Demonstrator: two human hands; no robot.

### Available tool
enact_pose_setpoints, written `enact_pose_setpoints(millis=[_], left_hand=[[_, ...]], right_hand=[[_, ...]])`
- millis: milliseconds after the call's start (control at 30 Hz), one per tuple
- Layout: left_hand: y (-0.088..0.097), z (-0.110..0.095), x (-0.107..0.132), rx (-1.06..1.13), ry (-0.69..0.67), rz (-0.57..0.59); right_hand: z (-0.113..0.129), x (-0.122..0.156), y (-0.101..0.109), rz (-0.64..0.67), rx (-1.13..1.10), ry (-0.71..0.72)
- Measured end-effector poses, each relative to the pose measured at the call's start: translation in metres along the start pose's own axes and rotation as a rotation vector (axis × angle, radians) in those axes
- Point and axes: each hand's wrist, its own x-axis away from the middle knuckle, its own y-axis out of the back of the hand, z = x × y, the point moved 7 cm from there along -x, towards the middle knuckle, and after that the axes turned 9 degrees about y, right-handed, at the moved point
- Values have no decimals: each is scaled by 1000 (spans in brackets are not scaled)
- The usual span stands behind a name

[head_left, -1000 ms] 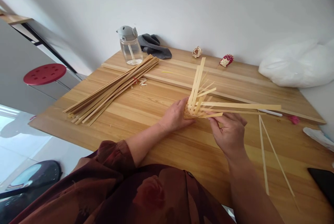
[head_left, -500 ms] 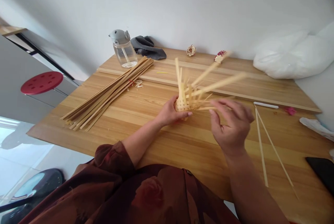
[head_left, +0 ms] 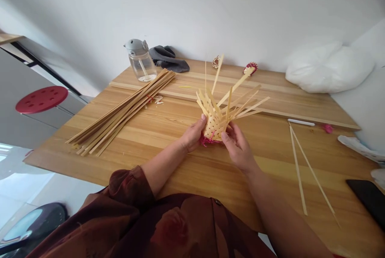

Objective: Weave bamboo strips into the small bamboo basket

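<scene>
Both my hands hold a small woven bamboo basket form (head_left: 212, 126) above the wooden table (head_left: 210, 169). Its loose strips fan up and to the right, and a pink fringe (head_left: 207, 141) shows at its lower edge. My left hand (head_left: 192, 133) grips it from the left, thumb up against the weave. My right hand (head_left: 237, 147) presses its fingers against the lower right side. A bundle of long bamboo strips (head_left: 120, 111) lies to the left of my hands. Two loose strips (head_left: 300, 169) lie to the right.
Along the table's far side stand a clear bottle (head_left: 140, 61), a grey cloth (head_left: 167, 59), a small woven ball (head_left: 215, 62) and a red-and-cream woven piece (head_left: 250, 68). A white plastic bag (head_left: 327, 67) lies far right, near a black phone (head_left: 365, 198).
My right hand has left the strips and closed onto the basket form. The form has turned, bringing its pink fringe into view. The camera view has shifted slightly.
</scene>
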Motion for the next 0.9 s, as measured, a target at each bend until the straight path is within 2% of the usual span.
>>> enact_pose_setpoints(millis=[133, 267, 400, 467, 667, 900], left_hand=[[-6, -5, 8, -67, -59, 23], [-7, -12, 16, -125, -182, -82], [-3, -9, 16, -185, -220, -155], [-1, -6, 15, -275, -221, -166], [5, -8, 15, -433, -282, -191], [-6, -16, 21, -438, -355, -182]], right_hand=[[4, 5, -5, -2, 26, 4], [14, 8, -2, -67, 211, 99], [25, 12, -3, -132, 280, 201], [25, 13, -4, -140, 256, 183], [10, 13, -9, -71, 53, -16], [7, 13, -12, -84, -13, 24]])
